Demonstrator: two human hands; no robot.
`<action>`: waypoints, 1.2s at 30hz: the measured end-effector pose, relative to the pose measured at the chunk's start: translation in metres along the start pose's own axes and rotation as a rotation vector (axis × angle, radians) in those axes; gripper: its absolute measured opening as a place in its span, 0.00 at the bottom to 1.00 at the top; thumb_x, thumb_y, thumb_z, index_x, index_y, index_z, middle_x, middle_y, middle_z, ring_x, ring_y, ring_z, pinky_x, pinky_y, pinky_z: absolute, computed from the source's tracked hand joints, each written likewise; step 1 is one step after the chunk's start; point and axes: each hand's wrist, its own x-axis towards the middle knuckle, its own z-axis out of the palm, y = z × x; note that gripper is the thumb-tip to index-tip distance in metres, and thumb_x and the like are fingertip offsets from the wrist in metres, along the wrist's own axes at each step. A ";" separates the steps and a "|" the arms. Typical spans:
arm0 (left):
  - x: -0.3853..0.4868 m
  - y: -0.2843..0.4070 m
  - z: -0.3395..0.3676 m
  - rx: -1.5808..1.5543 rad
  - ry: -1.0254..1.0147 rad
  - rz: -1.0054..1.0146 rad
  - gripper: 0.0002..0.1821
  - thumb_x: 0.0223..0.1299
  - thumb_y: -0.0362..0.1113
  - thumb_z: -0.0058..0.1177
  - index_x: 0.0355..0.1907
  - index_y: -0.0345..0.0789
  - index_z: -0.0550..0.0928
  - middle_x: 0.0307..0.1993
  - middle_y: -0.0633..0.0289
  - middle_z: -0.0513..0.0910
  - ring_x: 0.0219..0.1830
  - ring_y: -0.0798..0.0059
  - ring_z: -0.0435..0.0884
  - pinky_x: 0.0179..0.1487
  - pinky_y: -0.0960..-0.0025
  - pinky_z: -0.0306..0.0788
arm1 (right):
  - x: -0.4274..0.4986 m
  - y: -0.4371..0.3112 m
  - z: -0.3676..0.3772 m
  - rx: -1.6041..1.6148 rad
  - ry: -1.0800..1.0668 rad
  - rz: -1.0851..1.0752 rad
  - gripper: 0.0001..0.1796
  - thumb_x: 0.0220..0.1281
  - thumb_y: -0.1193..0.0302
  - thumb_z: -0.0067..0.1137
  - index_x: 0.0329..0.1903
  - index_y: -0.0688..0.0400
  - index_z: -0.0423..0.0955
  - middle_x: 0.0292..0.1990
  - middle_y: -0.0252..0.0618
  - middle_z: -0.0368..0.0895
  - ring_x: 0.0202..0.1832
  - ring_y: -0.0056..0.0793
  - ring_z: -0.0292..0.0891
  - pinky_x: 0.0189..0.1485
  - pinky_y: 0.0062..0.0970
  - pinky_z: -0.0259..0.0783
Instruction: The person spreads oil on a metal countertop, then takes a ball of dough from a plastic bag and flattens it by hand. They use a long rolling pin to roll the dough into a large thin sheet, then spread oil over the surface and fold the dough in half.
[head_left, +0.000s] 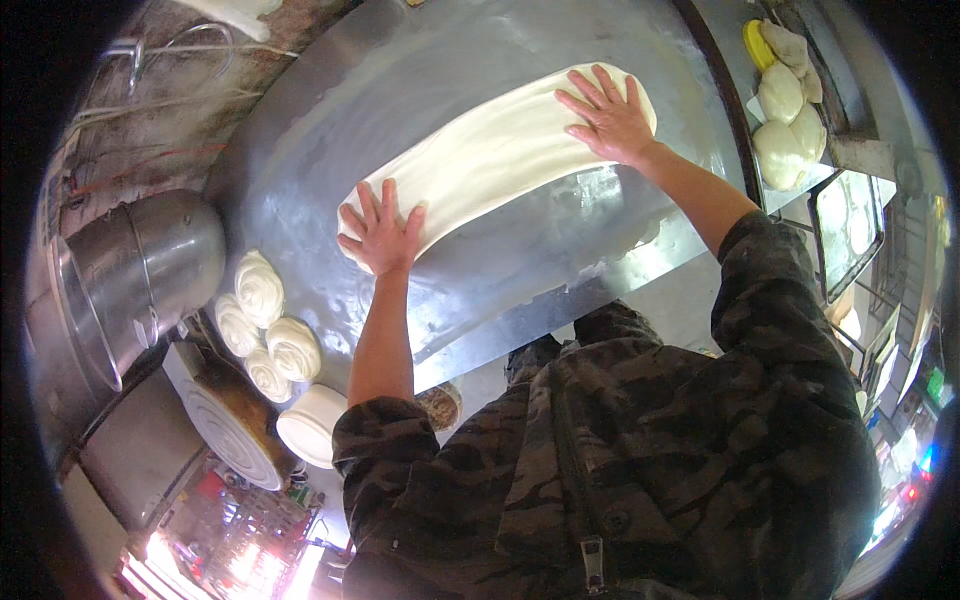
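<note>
A long, flattened strip of pale dough (487, 161) lies slantwise across the metal worktop (315, 157). Its surface looks smooth, and its ends are rounded. My left hand (384, 229) rests flat on the near-left end with the fingers spread. On the far-right end lies my right hand (613, 120), palm down and fingers apart. Neither hand is closed around the dough; both touch it from above. The dough's underside and the parts beneath my palms are hidden.
Several coiled dough pieces (292, 349) sit at the worktop's left, near a white round tub (309, 426) and a large steel pot (161, 247). Beyond the dark right edge, smooth dough balls (781, 154) lie beside a yellow round object (757, 45). A rectangular tray (849, 225) stands nearby.
</note>
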 end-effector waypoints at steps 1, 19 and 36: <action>0.000 0.000 -0.001 -0.002 -0.002 0.000 0.44 0.64 0.74 0.49 0.82 0.69 0.56 0.86 0.66 0.42 0.85 0.40 0.35 0.75 0.18 0.34 | 0.000 0.001 0.001 0.020 0.010 -0.010 0.35 0.79 0.39 0.38 0.83 0.27 0.49 0.86 0.26 0.36 0.87 0.39 0.28 0.82 0.68 0.29; -0.096 -0.022 0.012 -0.260 -0.038 0.201 0.47 0.66 0.64 0.54 0.83 0.47 0.59 0.85 0.53 0.44 0.85 0.43 0.40 0.82 0.35 0.40 | 0.049 -0.327 -0.059 0.337 0.096 -0.669 0.46 0.76 0.43 0.42 0.83 0.61 0.49 0.84 0.46 0.44 0.86 0.41 0.34 0.86 0.45 0.32; -0.079 0.027 -0.012 -0.425 -0.159 0.341 0.56 0.69 0.72 0.43 0.84 0.34 0.45 0.85 0.52 0.38 0.87 0.59 0.35 0.86 0.53 0.32 | 0.142 -0.300 -0.039 0.306 0.459 -0.687 0.42 0.71 0.48 0.54 0.77 0.62 0.61 0.78 0.49 0.57 0.81 0.46 0.49 0.81 0.48 0.48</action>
